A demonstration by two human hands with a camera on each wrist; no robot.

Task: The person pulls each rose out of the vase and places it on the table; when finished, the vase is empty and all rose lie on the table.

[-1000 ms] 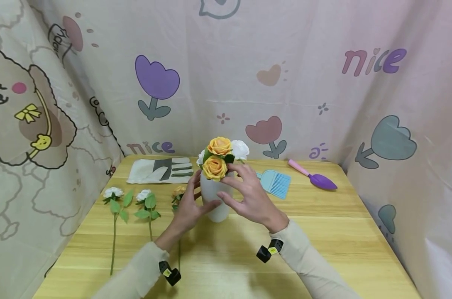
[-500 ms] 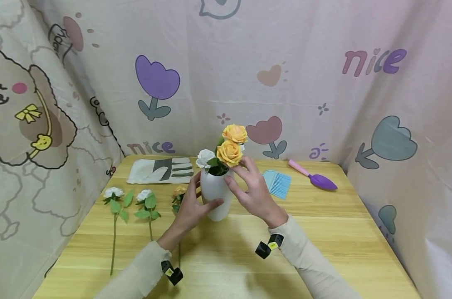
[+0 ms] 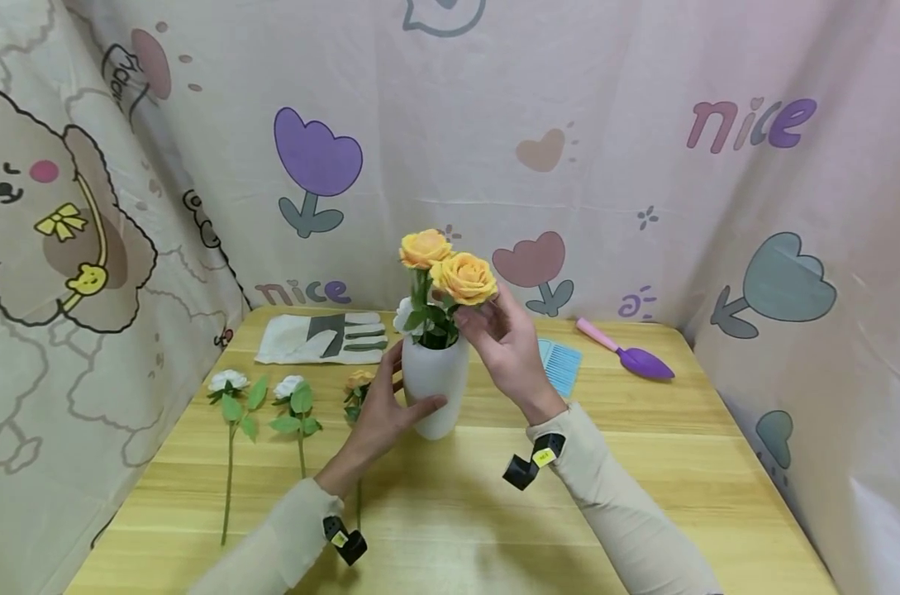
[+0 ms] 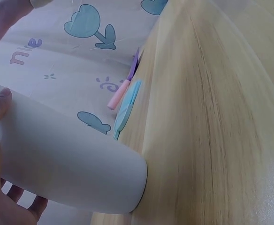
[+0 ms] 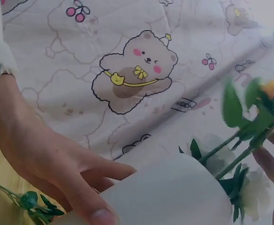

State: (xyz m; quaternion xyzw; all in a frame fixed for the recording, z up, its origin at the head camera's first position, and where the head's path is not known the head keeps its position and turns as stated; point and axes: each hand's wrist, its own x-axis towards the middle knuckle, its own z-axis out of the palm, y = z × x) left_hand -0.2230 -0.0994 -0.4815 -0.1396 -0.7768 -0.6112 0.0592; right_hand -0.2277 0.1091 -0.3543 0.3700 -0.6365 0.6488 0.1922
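A white vase (image 3: 435, 388) stands upright on the table, and my left hand (image 3: 384, 413) grips its left side, thumb across the front. My right hand (image 3: 511, 351) pinches a yellow rose (image 3: 464, 278) just under its bloom, above the vase mouth. Behind it rises a second yellow rose (image 3: 424, 249), its stem running down into the vase. White roses (image 5: 256, 197) sit low at the mouth in the right wrist view. Curled fingers (image 5: 270, 161) show at that view's right edge, by the green stem. In the left wrist view the vase base (image 4: 137, 183) meets the wooden tabletop.
Left of the vase lie two white roses (image 3: 228, 381) (image 3: 289, 386) and a yellow rose (image 3: 359, 379), stems toward me. A pair of gloves (image 3: 321, 338) lies behind. Right of the vase are a light blue brush-like piece (image 3: 561, 367) and a purple trowel (image 3: 645, 362) with a pink handle.
The yellow roses have risen out of the vase mouth and spread apart. My right hand has moved up with one of them. My left hand keeps its hold on the vase.
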